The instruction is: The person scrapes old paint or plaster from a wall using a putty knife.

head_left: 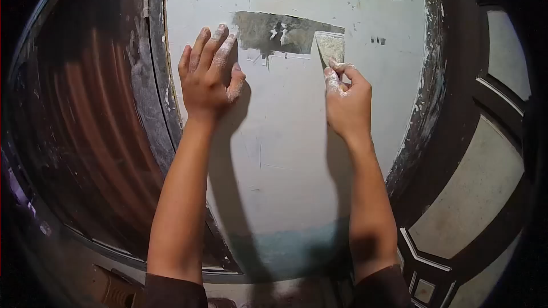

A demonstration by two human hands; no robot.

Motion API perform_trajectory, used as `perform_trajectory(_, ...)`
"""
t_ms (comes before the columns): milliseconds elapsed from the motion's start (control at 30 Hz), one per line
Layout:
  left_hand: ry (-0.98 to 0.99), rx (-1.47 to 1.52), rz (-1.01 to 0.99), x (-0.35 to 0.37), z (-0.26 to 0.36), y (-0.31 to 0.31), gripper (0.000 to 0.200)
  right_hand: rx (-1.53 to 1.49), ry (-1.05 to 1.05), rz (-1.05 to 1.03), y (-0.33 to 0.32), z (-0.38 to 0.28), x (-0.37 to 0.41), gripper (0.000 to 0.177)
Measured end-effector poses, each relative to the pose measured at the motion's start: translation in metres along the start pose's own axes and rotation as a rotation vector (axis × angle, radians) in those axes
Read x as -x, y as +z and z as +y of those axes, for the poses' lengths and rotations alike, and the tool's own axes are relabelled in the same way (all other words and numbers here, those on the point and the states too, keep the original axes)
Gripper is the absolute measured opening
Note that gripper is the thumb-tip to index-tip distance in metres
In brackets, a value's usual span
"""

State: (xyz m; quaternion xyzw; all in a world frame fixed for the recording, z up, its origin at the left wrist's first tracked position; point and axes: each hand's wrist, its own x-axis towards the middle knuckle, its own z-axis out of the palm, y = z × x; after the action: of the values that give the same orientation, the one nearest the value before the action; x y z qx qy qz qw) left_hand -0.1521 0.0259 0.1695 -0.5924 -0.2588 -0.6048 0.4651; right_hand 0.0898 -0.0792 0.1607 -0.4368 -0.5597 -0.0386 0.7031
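Note:
Pinched in my right hand (348, 94) is a putty knife (330, 47), its wide blade pointing up and coated with pale residue. The blade overlaps the right end of a dark scraped patch (257, 29) on the white painted wall panel (285, 120). My left hand (210, 77) has its fingers spread over the panel just left of that patch, holding nothing. White dust covers the fingertips of both hands. Flaky paint edges border the patch, and a few white flecks remain inside it.
On the left, a dark frame (149, 74) with a hinge edges a brown curtained pane (94, 97). To the right stand a paint-chipped post (419, 102) and a dark panelled door (456, 205). A brown object (111, 285) sits low at left.

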Motion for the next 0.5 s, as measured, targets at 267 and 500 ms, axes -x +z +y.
perform_trajectory(267, -0.004, 0.024, 0.001, 0.0, -0.001, 0.001, 0.053, 0.002, 0.02, 0.012, 0.003, -0.003, -0.003, 0.021)
perform_trajectory(500, -0.004, 0.001, -0.001, -0.001, 0.0, 0.0, 0.053, -0.004, 0.057, -0.02, 0.003, -0.013, -0.008, 0.02)
